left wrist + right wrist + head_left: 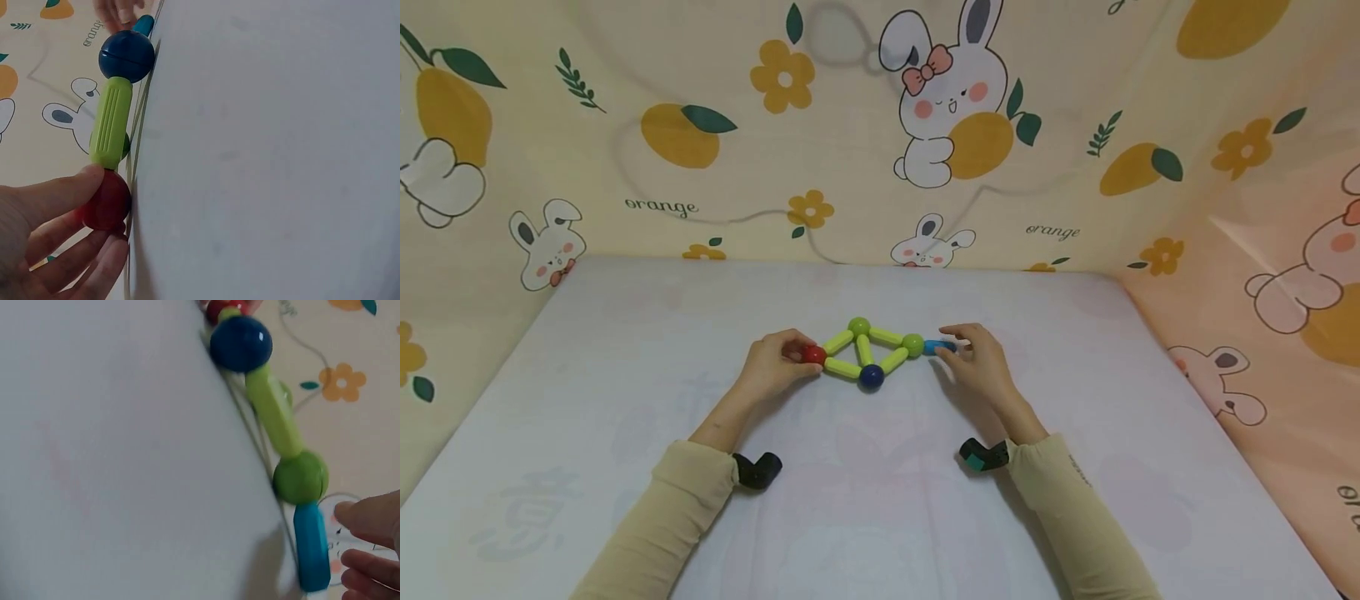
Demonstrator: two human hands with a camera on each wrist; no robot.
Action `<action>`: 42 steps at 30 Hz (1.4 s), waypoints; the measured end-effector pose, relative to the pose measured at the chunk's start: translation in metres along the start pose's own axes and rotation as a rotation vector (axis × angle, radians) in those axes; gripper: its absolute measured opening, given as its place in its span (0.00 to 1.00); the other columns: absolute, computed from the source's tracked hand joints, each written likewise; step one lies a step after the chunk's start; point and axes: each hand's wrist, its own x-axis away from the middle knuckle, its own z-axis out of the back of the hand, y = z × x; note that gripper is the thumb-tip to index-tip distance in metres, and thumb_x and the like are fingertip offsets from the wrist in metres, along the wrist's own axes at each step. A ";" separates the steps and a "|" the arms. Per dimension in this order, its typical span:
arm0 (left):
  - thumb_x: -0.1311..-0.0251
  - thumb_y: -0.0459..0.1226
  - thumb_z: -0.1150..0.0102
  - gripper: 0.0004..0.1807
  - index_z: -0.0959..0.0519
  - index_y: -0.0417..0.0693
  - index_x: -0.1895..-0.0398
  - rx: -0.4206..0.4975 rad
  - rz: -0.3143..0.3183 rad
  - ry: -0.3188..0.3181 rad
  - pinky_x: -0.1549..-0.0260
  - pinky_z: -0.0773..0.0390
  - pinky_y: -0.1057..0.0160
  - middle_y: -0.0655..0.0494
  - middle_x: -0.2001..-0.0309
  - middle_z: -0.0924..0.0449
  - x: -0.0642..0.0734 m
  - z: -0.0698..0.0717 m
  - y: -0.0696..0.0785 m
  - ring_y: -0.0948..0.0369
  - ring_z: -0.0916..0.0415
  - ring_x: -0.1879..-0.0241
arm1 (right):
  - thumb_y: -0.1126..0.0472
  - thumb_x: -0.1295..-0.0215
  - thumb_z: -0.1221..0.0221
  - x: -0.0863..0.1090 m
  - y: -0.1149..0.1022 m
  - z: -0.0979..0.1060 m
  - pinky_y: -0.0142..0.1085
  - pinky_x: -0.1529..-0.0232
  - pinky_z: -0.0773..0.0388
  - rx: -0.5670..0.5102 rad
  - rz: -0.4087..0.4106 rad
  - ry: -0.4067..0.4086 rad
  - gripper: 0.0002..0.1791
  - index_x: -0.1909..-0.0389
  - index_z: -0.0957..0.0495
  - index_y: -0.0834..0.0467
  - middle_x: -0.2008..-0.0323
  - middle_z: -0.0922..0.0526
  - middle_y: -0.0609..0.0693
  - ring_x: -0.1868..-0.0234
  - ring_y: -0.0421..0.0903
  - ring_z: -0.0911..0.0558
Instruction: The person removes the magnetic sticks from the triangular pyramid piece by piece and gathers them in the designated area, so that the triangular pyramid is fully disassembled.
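A flat frame of toy rods and balls lies on the white table, its green rods (842, 367) forming two joined triangles. At its left corner my left hand (775, 360) grips the red ball (107, 201) between thumb and fingers. A dark blue ball (871, 377) sits at the near corner, one green ball (859, 327) at the far corner and another green ball (300, 477) at the right. From that right ball a blue rod (311, 547) sticks out. Beside the blue rod, my right hand (981, 358) has its thumb and fingers spread apart, with a gap to the rod in the right wrist view.
The white tabletop (850, 517) stretches around the frame. A patterned cloth (737, 167) with rabbits and oranges hangs behind the table and along its sides. Black wrist devices (758, 472) sit at both sleeve cuffs.
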 end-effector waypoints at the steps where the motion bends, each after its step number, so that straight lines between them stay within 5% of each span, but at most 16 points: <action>1: 0.48 0.35 0.30 0.19 0.21 0.41 0.52 0.004 0.000 -0.003 0.52 0.24 0.53 0.42 0.55 0.17 0.000 -0.001 0.000 0.50 0.21 0.55 | 0.62 0.38 0.37 -0.001 -0.002 -0.001 0.50 0.51 0.23 -0.013 0.008 0.019 0.19 0.47 0.22 0.64 0.50 0.22 0.63 0.49 0.58 0.23; 7: 0.49 0.35 0.29 0.19 0.21 0.40 0.54 0.025 -0.005 -0.007 0.52 0.23 0.53 0.42 0.55 0.17 -0.001 -0.004 0.003 0.50 0.20 0.55 | 0.63 0.39 0.36 -0.002 -0.015 -0.008 0.49 0.54 0.22 -0.130 0.054 0.043 0.18 0.49 0.21 0.63 0.52 0.20 0.60 0.54 0.56 0.20; 25: 0.50 0.34 0.29 0.19 0.21 0.40 0.54 0.035 -0.009 -0.015 0.51 0.23 0.53 0.42 0.55 0.17 -0.003 -0.003 0.006 0.50 0.20 0.55 | 0.61 0.41 0.34 -0.009 -0.041 -0.034 0.43 0.58 0.23 -0.255 0.065 -0.031 0.17 0.52 0.20 0.62 0.57 0.16 0.57 0.62 0.48 0.20; 42: 0.51 0.35 0.28 0.20 0.21 0.41 0.54 0.075 0.005 -0.018 0.51 0.23 0.53 0.42 0.55 0.16 -0.006 -0.002 0.002 0.50 0.19 0.55 | 0.61 0.43 0.33 -0.012 -0.060 -0.058 0.43 0.57 0.23 -0.257 0.123 -0.111 0.15 0.55 0.17 0.62 0.55 0.15 0.54 0.55 0.55 0.22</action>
